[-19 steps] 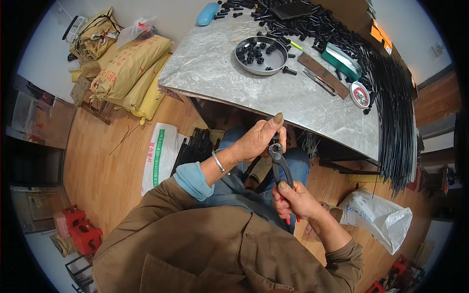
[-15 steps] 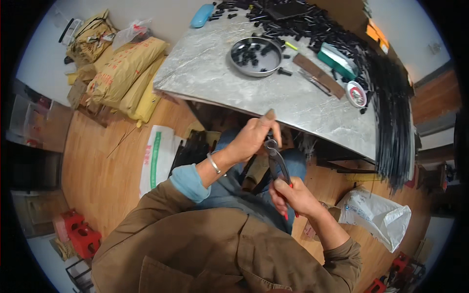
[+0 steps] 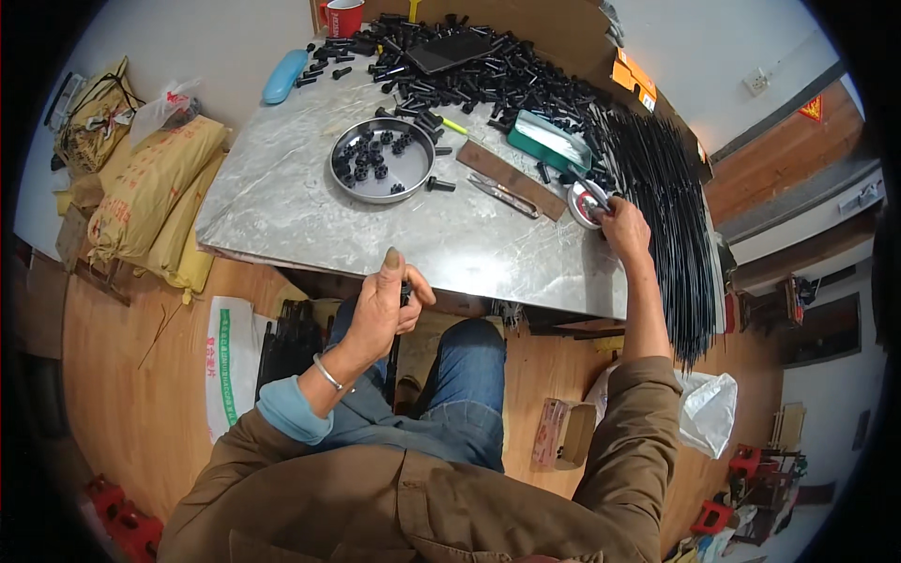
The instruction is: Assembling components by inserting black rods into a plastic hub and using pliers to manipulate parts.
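My left hand (image 3: 387, 305) is above my lap at the near edge of the grey table (image 3: 282, 206), fingers closed on a small black part (image 3: 405, 294). My right hand (image 3: 623, 228) reaches out to the right side of the table and touches a small round white and red tin (image 3: 586, 202); whether it grips anything I cannot tell. A round metal pan (image 3: 380, 174) with several black pieces sits mid-table. Behind it lies a large heap of black parts (image 3: 488, 75).
A bundle of long black rods (image 3: 666, 216) runs along the table's right side. A green box (image 3: 549, 141), a brown strip (image 3: 511, 178), a red mug (image 3: 343, 17) and a blue case (image 3: 283, 77) lie on the table. Yellow sacks (image 3: 150, 202) lean at left.
My right hand left my lap and stretched out to the round tin on the table. The long dark tool it held over my lap is no longer seen. My left hand stayed put.
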The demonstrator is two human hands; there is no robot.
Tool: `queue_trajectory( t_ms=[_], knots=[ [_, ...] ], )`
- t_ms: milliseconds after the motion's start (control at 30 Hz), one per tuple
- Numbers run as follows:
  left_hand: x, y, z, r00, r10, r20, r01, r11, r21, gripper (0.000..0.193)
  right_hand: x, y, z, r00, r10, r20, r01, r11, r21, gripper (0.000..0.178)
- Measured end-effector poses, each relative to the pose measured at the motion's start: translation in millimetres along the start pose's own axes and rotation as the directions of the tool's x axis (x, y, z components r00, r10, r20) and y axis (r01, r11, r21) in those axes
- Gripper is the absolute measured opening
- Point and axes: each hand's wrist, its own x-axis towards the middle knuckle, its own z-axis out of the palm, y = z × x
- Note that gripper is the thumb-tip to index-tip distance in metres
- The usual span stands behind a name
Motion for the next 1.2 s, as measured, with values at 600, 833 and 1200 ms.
queue_trajectory(
  t_ms=[600,833,1200],
  knots=[
    [8.5,-0.6,7.5,0.998,0.000,0.065,0.005,0.996,-0.084,0.071,21.7,4.0,-4.4,0.970,0.012,0.243,0.004,0.998,-0.068,0.030],
    [6.4,0.8,8.3,0.993,-0.011,0.115,0.019,0.997,-0.072,0.072,24.5,-1.8,-9.2,0.990,0.028,0.138,-0.037,0.997,0.064,0.028],
    [-14.7,12.4,15.6,0.926,0.141,0.351,-0.118,0.989,-0.088,0.062,-37.3,-30.3,-31.8,0.931,-0.091,0.355,-0.296,0.384,0.875,0.015]
  ],
)
